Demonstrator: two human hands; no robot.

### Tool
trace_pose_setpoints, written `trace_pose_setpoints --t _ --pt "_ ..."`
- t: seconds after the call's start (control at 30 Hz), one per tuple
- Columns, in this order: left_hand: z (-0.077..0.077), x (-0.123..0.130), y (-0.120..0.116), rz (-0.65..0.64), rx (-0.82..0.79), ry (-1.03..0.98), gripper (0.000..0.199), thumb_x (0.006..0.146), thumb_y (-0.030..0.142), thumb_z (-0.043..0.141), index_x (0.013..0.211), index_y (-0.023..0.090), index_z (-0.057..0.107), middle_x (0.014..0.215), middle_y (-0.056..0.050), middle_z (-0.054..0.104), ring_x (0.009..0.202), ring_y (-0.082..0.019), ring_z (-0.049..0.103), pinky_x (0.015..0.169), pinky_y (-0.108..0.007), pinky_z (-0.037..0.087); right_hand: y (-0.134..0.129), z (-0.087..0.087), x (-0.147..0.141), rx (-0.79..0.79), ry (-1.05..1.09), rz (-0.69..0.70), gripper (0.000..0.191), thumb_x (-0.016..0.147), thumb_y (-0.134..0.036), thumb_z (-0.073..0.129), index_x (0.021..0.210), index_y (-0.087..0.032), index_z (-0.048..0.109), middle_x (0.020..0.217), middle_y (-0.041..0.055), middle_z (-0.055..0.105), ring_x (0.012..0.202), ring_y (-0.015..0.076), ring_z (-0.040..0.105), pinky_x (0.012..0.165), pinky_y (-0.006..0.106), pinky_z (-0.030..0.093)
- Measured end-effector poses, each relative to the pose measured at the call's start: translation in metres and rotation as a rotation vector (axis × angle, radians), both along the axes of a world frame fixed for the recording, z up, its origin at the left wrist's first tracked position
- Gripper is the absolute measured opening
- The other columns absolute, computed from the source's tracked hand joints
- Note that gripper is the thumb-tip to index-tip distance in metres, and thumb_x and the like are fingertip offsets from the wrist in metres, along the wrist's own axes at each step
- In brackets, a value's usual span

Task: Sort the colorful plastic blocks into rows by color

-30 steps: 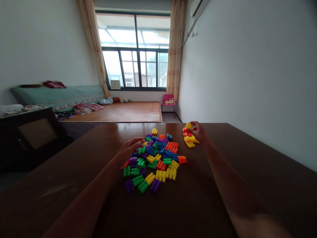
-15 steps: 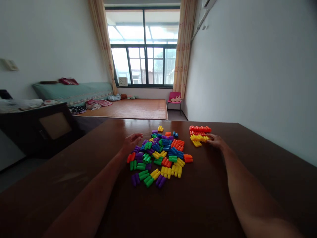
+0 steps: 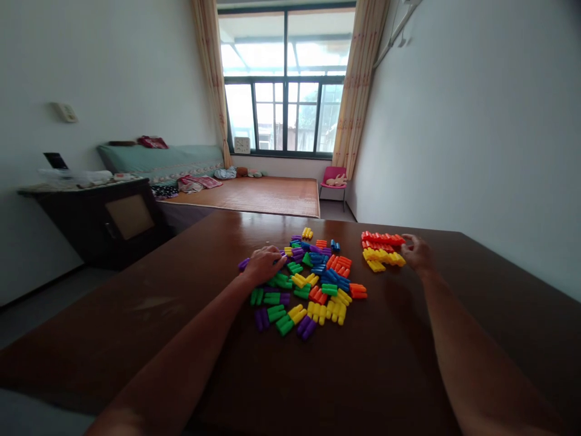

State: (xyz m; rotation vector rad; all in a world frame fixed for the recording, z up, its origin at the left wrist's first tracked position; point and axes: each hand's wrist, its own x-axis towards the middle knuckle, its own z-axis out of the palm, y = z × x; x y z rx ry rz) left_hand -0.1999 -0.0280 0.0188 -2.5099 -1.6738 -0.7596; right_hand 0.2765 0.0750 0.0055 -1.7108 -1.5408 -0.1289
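Observation:
My left hand (image 3: 264,265) lies over the left side of a pile of plastic building blocks (image 3: 333,277) in purple, green, blue, yellow and orange. Its fingers are bent and closed among the pieces; what is between them is hidden. At the right, my right hand (image 3: 417,252) is beside the right end of an orange-red row of joined blocks (image 3: 382,238), thumb and fingers apart, the fingertips close to or touching the row's end. A yellow row of joined blocks (image 3: 384,257) lies just nearer to me than the orange-red ones.
Everything lies on a glossy dark brown table (image 3: 363,369). A small yellow block (image 3: 307,233) sits at the pile's far edge. Beyond the table stand a bed (image 3: 272,194) and a pink chair (image 3: 333,178). A dark cabinet (image 3: 131,218) is at the left.
My left hand has moved right and down onto the pile. My right hand has shifted from the yellow row's end to the orange-red row's end. The view has turned slightly left.

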Motion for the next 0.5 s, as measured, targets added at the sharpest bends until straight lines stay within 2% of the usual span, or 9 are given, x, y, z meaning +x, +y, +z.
trace_pose_setpoints --t 0.1,0.17,0.23,0.33,0.5 --pt "-0.002 -0.008 0.018 0.089 0.011 -0.088 0.034 0.092 0.039 0.043 0.086 0.021 0.07 0.098 -0.006 0.067 0.096 -0.02 0.062 0.089 -0.032 0.046 -0.004 0.005 -0.005 0.049 0.026 0.0 0.037 0.076 -0.024 0.049 0.107 -0.014 0.065 0.084 0.0102 0.066 0.06 0.0153 0.056 0.065 0.031 0.048" --pt "-0.003 -0.005 0.03 0.108 -0.02 -0.112 0.03 0.092 0.029 0.042 0.1 0.019 0.069 0.104 -0.007 0.069 0.101 -0.019 0.062 0.093 -0.03 0.045 -0.005 0.008 -0.009 0.063 0.039 0.005 0.037 0.076 -0.023 0.048 0.107 -0.013 0.066 0.08 0.0094 0.066 0.06 0.0156 0.055 0.065 0.031 0.048" --pt "-0.003 0.003 0.041 0.13 -0.098 -0.036 0.034 0.091 0.021 0.04 0.114 0.018 0.065 0.115 -0.008 0.067 0.11 -0.02 0.059 0.098 -0.029 0.042 -0.006 0.009 -0.013 0.081 0.024 0.012 0.037 0.076 -0.023 0.047 0.106 -0.014 0.066 0.081 0.0093 0.066 0.06 0.0157 0.055 0.066 0.032 0.048" --pt "-0.001 0.018 0.053 0.17 -0.23 0.116 0.039 0.091 0.021 0.04 0.124 0.019 0.06 0.123 -0.011 0.065 0.115 -0.024 0.058 0.099 -0.034 0.042 -0.007 0.012 -0.02 0.123 -0.02 0.035 0.037 0.076 -0.022 0.046 0.106 -0.015 0.067 0.088 0.0099 0.067 0.064 0.0167 0.057 0.072 0.033 0.048" --pt "0.006 0.035 0.069 0.194 -0.319 0.18 0.04 0.087 0.027 0.049 0.127 0.025 0.057 0.129 -0.011 0.061 0.118 -0.028 0.056 0.097 -0.04 0.043 -0.009 0.017 -0.032 0.171 -0.046 0.121 0.037 0.076 -0.02 0.044 0.106 -0.017 0.067 0.1 0.01 0.067 0.073 0.0187 0.06 0.079 0.035 0.048"
